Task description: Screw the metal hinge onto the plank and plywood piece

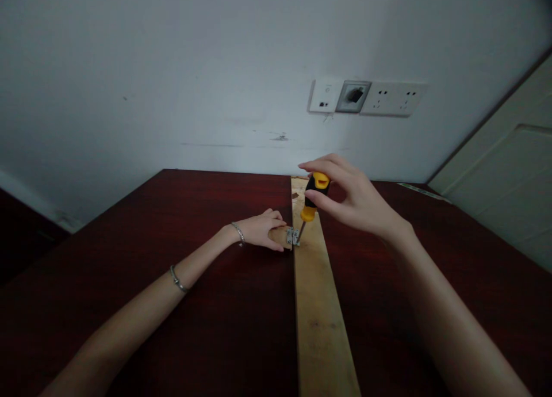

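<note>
My right hand [345, 195] grips a yellow-and-black screwdriver [318, 184] by its handle, thumb on one side and fingers on the other. The shaft slants down and its tip meets a small metal hinge [293, 236]. One leaf of that hinge lies on a long wooden board [321, 305], the other on a short wooden block [279, 236] beside the board's left edge. Fingers and thumb of my left hand [261, 229] are closed around the block. Any screw under the tip is too small to make out.
The board runs across a dark red tabletop [194, 328] up to a white wall [194, 69]. Wall sockets [390, 99] and a black plug [356, 95] sit above the table. A pale panelled door [509, 172] stands at the right.
</note>
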Demonstrator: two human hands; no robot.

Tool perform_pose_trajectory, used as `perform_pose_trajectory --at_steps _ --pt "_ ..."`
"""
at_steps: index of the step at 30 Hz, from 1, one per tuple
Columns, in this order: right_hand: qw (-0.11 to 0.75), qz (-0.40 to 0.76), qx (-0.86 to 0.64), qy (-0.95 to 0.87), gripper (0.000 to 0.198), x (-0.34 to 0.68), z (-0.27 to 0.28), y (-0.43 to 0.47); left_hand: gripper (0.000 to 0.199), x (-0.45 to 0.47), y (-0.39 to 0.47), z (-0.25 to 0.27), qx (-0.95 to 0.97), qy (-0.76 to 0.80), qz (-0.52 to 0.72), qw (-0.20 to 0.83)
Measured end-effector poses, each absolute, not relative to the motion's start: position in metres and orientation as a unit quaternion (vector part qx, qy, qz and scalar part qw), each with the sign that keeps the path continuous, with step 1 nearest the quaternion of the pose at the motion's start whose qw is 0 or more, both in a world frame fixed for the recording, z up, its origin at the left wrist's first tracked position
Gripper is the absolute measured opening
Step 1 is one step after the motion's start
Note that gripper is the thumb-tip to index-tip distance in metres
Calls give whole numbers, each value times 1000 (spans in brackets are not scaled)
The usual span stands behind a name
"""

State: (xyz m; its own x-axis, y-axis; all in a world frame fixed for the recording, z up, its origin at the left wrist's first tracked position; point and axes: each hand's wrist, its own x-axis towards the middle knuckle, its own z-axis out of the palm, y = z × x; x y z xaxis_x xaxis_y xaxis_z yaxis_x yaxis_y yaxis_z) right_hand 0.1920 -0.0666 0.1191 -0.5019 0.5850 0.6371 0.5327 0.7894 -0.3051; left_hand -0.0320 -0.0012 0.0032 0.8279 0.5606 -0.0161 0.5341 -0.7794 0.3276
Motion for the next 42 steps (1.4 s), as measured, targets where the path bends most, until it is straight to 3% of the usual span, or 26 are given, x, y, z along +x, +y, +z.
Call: perform_pose_trajectory --at_steps 6,10,15,21,30,34,38,42 --pt "385 212 -306 -844 44 196 122 -73 65 -33 0 2 943 286 41 166" --pt "391 122 -357 -839 44 192 120 -71 65 -33 0 2 943 286 44 166" --pt "334 29 -357 -872 39 193 120 -69 63 -33 0 2 941 290 46 168" --pt "328 186 -323 -868 47 196 124 -76 65 -33 1 1 943 283 52 169" --pt "366 44 -333 -868 44 193 119 -65 61 -33 1 -1 943 285 56 163" --pt "363 145 -306 -868 23 196 122 -70 65 -33 0 0 942 286 54 167" --pt "352 292 -287 -842 31 198 126 -76 65 -34 0 1 942 286 50 166" --pt "365 222 -349 -834 37 197 124 -73 65 -34 0 1 943 284 49 166"
